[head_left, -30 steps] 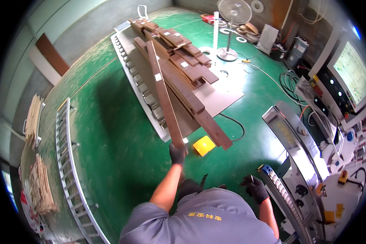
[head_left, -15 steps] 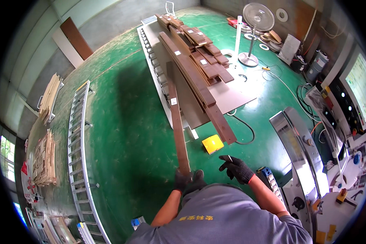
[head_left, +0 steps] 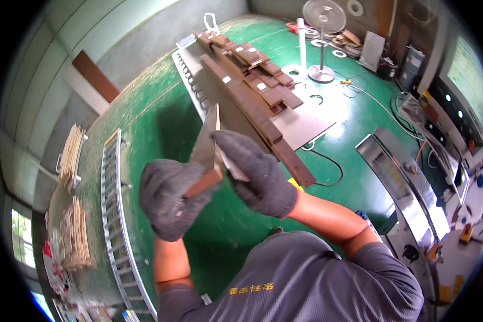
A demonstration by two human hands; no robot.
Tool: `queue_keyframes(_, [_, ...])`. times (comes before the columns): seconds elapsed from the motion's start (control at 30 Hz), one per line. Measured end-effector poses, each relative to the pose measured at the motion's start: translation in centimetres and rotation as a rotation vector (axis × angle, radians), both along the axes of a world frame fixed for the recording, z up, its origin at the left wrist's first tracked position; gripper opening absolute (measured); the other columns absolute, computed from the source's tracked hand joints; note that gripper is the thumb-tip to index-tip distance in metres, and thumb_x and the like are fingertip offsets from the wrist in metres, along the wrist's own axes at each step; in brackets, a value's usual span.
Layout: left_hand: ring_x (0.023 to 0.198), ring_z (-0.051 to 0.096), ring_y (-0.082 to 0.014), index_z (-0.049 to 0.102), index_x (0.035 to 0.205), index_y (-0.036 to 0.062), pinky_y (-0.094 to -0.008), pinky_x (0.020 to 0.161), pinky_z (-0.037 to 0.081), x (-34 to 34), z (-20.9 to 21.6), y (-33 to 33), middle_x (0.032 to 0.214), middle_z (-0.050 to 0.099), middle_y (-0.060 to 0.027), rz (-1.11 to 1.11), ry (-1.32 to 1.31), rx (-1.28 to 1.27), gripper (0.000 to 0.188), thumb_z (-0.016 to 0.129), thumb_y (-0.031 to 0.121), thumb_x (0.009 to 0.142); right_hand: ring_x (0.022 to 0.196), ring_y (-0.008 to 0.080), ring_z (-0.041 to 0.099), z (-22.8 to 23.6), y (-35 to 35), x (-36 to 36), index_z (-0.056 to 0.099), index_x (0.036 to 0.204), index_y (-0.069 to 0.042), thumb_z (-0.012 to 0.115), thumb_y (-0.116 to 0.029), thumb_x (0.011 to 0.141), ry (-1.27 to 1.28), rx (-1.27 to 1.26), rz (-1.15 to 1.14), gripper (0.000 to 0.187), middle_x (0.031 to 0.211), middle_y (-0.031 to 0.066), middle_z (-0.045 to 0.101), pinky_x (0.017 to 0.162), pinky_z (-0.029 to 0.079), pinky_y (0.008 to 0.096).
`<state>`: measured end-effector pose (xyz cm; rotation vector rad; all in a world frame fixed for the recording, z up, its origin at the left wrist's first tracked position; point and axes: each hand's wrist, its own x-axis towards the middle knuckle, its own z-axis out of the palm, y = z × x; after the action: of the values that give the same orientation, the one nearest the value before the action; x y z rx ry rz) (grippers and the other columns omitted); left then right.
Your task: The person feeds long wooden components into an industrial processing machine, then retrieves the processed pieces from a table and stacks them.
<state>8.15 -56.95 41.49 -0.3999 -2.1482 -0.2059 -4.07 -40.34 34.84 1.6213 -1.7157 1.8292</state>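
Note:
A long brown wooden plank (head_left: 208, 140) is raised close to the camera, its near end pointing at me. My left hand (head_left: 169, 201), in a dark grey glove, grips the plank's near end from below. My right hand (head_left: 255, 174), also gloved, lies over the plank's end from the right. Behind the plank, a stack of similar brown planks (head_left: 252, 88) lies on a grey sheet (head_left: 311, 126) on the green floor.
A roller rail (head_left: 115, 225) runs along the floor at left, with bundles of pale wood strips (head_left: 72, 155) beyond it. A metal machine table (head_left: 408, 182) stands at right, a pedestal fan (head_left: 322, 21) at the back, and a black cable (head_left: 330, 161) loops on the floor.
The plank has been pulled off the stack and lifted toward the camera. My right hand, free before, has come up and closed on its near end beside my left.

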Motion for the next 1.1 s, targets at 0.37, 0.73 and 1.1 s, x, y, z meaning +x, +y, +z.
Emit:
queue_keyframes(0.37, [0.071,0.056,-0.0259,0.068,0.087,0.0031,-0.0379,0.068,0.045,-7.1,0.0,2.4,0.08,0.065,-0.006,-0.285,0.228,0.133,0.034,0.09,0.017,0.066,0.121,0.0367,0.06,0.9,-0.2,-2.0,0.05,0.136,-0.003,0.064,0.001,0.083,-0.029,-0.126,-0.12,0.055,0.129,0.0181,0.061,0.1,0.049,0.0404])
queue_keyframes(0.73, [0.07,0.057,-0.0263,0.067,0.084,0.0053,-0.038,0.066,0.046,-6.8,-0.9,3.4,0.079,0.064,-0.0067,-0.322,0.162,0.071,0.032,0.091,0.019,0.067,0.108,0.0317,0.066,2.1,1.4,0.6,0.046,0.143,-0.008,0.067,0.005,0.079,-0.187,-0.012,-0.29,0.069,0.115,0.0169,0.067,0.094,0.052,0.0381])
queue_keyframes(1.1, [0.125,0.051,-0.0272,0.055,0.131,0.0002,-0.0438,0.111,0.034,-15.6,-18.3,-6.5,0.136,0.055,-0.017,-0.375,-0.058,1.632,0.063,0.039,0.052,0.1,0.096,0.0242,0.064,-4.8,10.7,6.2,0.032,0.152,-0.003,0.065,-0.013,0.092,-0.617,-0.103,-0.131,0.069,0.102,0.0141,0.067,0.091,0.05,0.0394])
